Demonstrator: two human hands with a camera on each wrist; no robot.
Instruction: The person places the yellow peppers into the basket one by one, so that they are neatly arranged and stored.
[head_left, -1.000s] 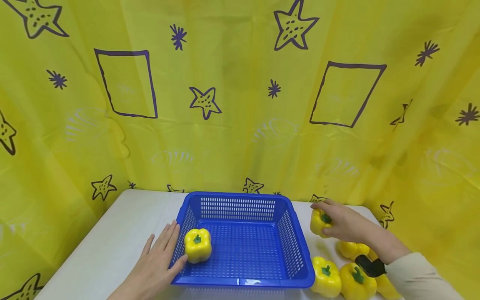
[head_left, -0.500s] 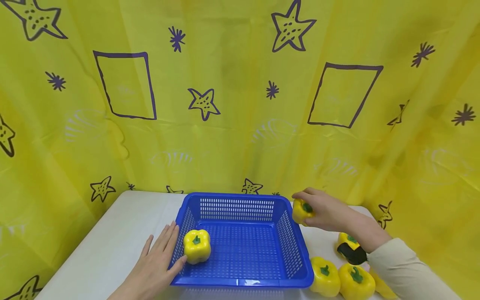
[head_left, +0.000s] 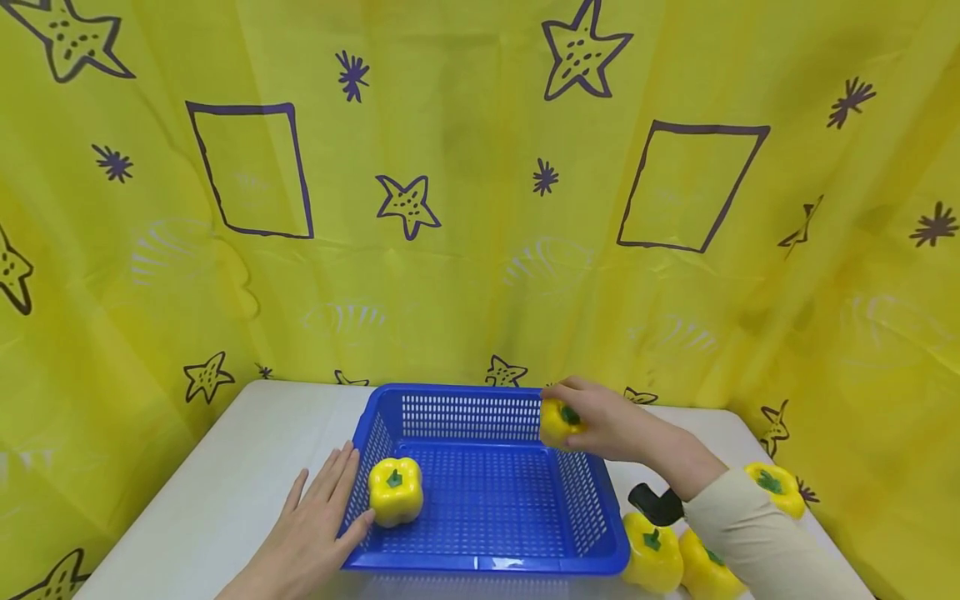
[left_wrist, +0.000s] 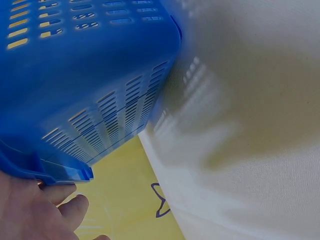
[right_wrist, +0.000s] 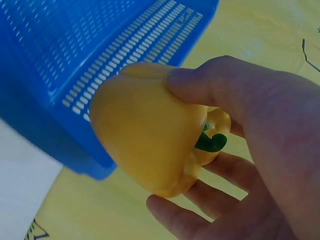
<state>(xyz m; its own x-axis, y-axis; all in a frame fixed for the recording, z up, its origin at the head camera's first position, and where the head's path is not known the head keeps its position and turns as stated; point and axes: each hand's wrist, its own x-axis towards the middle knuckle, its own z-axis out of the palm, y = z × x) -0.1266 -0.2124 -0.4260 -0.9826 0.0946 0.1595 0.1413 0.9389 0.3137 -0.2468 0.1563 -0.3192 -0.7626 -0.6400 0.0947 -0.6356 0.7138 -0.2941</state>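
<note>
- And here's the right hand (head_left: 609, 423) at the basket's far right corner, thumb and fingers pinching a glossy yellow bell pepper (head_left: 557, 423) with a green stem; how high it sits above the floor of the basket, I can't tell.
- The target, I'd judge, is the shallow rectangular blue plastic basket (head_left: 487, 500) on the white-covered desk (head_left: 247, 458), with plenty of bare floor to its right.
- Over on the left, a steadying touch: the left hand (head_left: 311, 508) lies with its fingers extended at the rim. Light contact should do; pushing hard could slide the basket.
- A second yellow pepper (head_left: 395, 492) stands upright, stem up, inside by the left wall. Best set this one well apart, so it doesn't knock its neighbour.
- Look at the green stem (right_wrist: 212, 142), facing the palm! A small wrist turn would bring it up for an upright landing.
- Clear the right wall, lower fully, then release; a drop would likely make it roll.
- Mind the sleeve (head_left: 772, 533): yellow peppers (head_left: 651, 554) wait near right, outside the basket.
</note>
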